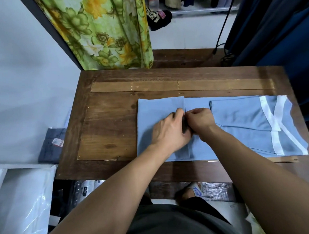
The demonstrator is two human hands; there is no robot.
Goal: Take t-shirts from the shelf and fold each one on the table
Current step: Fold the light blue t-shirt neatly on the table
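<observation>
A light blue t-shirt (238, 116) with white stripes lies lengthwise across the wooden table (106, 129), its sides folded in. Its left end is folded over into a flap (155, 109). My left hand (170, 132) rests on that flap, fingers curled at the flap's right edge. My right hand (201, 120) meets it there, fingers bent down onto the same edge. Both hands touch each other at the fold; whether they pinch the cloth is hidden by the fingers.
A dark grey folded garment (52, 144) with a tag lies left of the table. White shelving with plastic-wrapped items (21, 202) stands at the lower left. A floral curtain (102, 30) hangs behind, dark blue cloth (279, 31) at the right.
</observation>
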